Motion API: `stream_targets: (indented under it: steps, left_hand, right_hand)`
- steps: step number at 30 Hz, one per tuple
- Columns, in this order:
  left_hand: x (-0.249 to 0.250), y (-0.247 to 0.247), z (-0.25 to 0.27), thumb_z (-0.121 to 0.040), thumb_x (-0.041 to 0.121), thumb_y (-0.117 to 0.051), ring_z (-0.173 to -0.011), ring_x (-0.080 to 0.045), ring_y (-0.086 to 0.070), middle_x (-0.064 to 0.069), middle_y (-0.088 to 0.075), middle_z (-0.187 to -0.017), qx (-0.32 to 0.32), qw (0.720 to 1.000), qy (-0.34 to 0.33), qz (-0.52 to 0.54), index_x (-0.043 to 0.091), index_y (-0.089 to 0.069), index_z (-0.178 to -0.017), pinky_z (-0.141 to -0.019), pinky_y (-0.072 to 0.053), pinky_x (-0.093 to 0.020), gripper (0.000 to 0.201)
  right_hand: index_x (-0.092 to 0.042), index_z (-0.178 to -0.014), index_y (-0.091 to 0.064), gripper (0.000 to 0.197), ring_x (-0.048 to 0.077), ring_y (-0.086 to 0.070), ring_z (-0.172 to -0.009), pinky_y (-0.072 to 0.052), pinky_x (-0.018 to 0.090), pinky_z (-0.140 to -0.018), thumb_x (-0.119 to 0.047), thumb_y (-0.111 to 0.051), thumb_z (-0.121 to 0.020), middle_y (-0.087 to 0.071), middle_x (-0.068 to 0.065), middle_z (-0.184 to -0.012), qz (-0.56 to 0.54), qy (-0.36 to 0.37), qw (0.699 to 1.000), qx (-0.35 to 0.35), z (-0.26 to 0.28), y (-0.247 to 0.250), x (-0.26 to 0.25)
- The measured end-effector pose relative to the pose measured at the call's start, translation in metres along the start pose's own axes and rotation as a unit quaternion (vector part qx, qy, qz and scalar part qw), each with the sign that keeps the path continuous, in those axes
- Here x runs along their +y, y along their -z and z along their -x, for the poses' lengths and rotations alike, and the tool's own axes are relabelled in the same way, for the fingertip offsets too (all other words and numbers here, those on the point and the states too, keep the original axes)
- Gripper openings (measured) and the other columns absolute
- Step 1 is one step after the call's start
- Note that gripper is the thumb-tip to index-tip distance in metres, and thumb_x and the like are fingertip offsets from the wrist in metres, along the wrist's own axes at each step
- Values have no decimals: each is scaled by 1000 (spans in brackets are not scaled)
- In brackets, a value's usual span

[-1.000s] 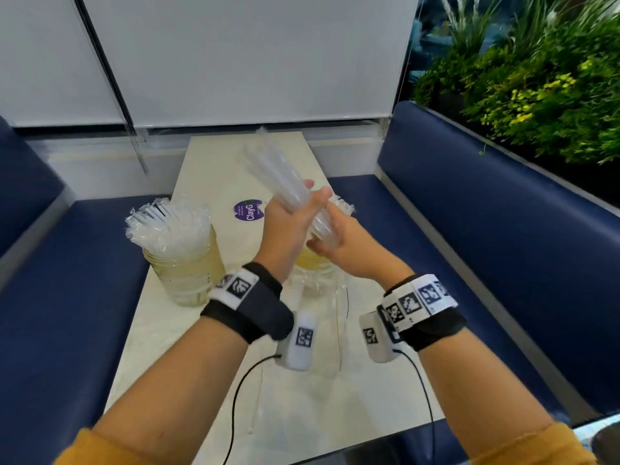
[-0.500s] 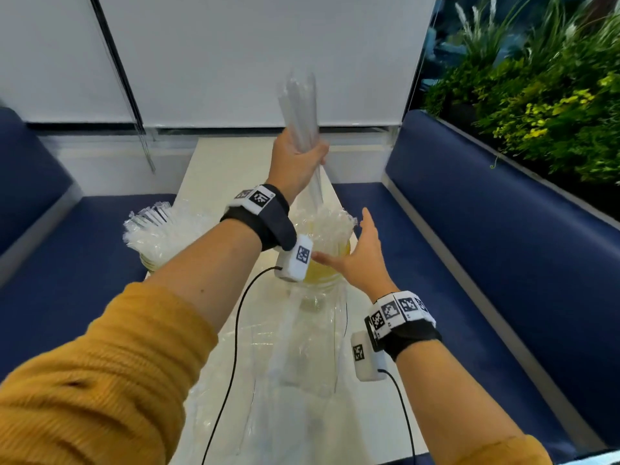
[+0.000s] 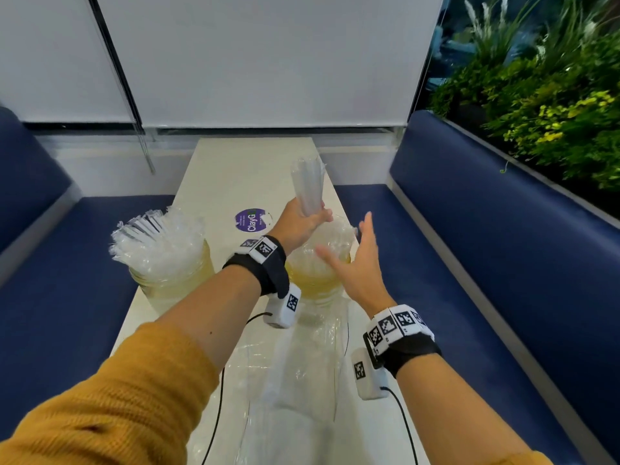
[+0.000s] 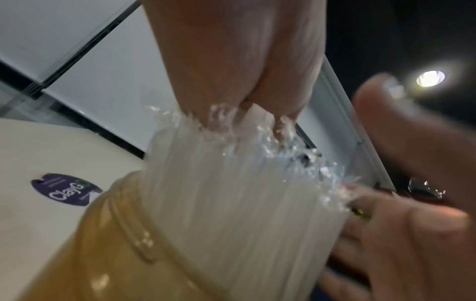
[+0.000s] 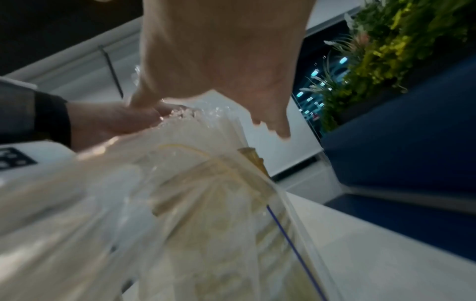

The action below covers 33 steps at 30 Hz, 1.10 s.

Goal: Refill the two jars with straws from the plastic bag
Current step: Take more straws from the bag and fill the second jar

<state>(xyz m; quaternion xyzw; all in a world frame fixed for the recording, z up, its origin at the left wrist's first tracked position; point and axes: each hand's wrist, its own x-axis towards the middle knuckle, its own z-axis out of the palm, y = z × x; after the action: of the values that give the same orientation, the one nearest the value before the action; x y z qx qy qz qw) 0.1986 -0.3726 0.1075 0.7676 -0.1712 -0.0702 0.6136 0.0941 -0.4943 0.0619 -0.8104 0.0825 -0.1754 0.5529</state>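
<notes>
My left hand [image 3: 300, 224] grips a bundle of clear-wrapped straws [image 3: 307, 182], upright over the right jar [image 3: 313, 283]. In the left wrist view the left hand [image 4: 231, 61] sits right on top of the straws [image 4: 231, 193] that stand in this yellowish jar [image 4: 115, 234]. Beside the jar's right side my right hand [image 3: 360, 263] is held up with straight, spread fingers and holds nothing. The left jar [image 3: 174, 286] is packed with wrapped straws [image 3: 157, 239]. The clear plastic bag [image 3: 302, 380] lies flat on the table in front of the right jar.
The narrow white table [image 3: 235, 169] has a purple round sticker [image 3: 250, 221] behind the jars. Blue benches [image 3: 503, 246] run along both sides. White blinds close off the far end, and plants [image 3: 553, 95] stand at the right. Cables run from both wristbands.
One second ago both hands held the bundle. The right hand let go and opened beside the jar. The left hand raised the bundle high, then lowered it onto the right jar.
</notes>
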Motion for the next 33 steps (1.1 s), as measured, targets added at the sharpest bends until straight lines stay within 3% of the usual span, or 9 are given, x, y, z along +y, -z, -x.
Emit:
stream_targets:
  steps: [5,7,11,14,18,22,25,29,33]
  left_hand:
    - [10,-8,7,-92,24,-61,-81,-7,-64,-1,-66,-88,-35,995,-68,-66,16,-60,-94,-73,-52,-26,9]
    - [8,-10,6,-99,25,-56,-99,-7,-65,2,-68,-106,-30,991,-93,-86,18,-61,-113,-82,-56,-32,16]
    - [13,-5,17,-86,33,-58,-98,-35,-65,-15,-70,-101,-8,986,-101,-130,2,-63,-113,-84,-57,-49,42]
    - [12,2,20,-85,26,-67,-86,-27,-63,1,-64,-83,-4,986,-100,-137,2,-64,-108,-72,-51,-35,33]
    - [2,21,17,-76,3,-81,-94,-15,-67,2,-70,-103,2,992,-96,-81,11,-60,-116,-80,-52,-26,46]
    - [0,40,31,-81,10,-79,-127,-10,-53,2,-55,-143,14,984,-126,-124,14,-46,-147,-105,-40,-17,74]
    - [-13,48,44,-84,17,-76,-145,-16,-35,-2,-35,-159,-25,978,-43,-200,13,-28,-157,-113,-29,-24,88]
    - [-19,49,57,-94,11,-62,-151,-16,-24,-2,-25,-164,-58,983,4,-172,14,-24,-158,-112,-22,-21,74]
    - [-11,48,47,-104,9,-40,-151,-15,-25,-2,-29,-163,-18,980,-41,-195,12,-32,-155,-117,-19,-23,52]
  right_hand:
    - [-15,-157,-28,63,15,-23,-150,-23,37,-124,-41,-48,-103,-27,2,-163,140,275,946,100,-34,-3,-73]
    - [-12,-152,-39,55,22,-27,-150,-20,35,-124,-39,-42,-105,-34,7,-160,226,319,917,78,-54,-12,-101]
    - [-11,-129,-63,40,24,-53,-126,-37,33,-108,-29,-34,-108,-63,8,-131,414,273,869,5,-75,-21,-122]
    - [-8,-124,-63,37,22,-58,-115,-45,31,-101,-25,-34,-109,-65,7,-121,412,255,875,-4,-73,-25,-115]
    - [-7,-122,-62,34,23,-59,-111,-47,35,-98,-22,-35,-107,-65,9,-119,400,239,885,-12,-67,-30,-95]
    - [-4,-131,-55,36,27,-53,-123,-37,39,-112,-20,-33,-107,-59,12,-131,415,280,865,-37,-61,-35,-78]
    - [-3,-150,-37,50,24,-33,-146,-19,38,-124,-26,-24,-109,-39,12,-156,445,233,858,-110,-51,-40,-58]
    - [-3,-158,-21,55,23,-12,-155,-9,41,-126,-26,-14,-108,-15,14,-166,518,176,805,-229,-46,-41,-41]
    - [-5,-156,-27,54,25,-20,-152,-11,43,-125,-26,-22,-107,-24,13,-164,442,161,874,-120,-58,-32,-56]
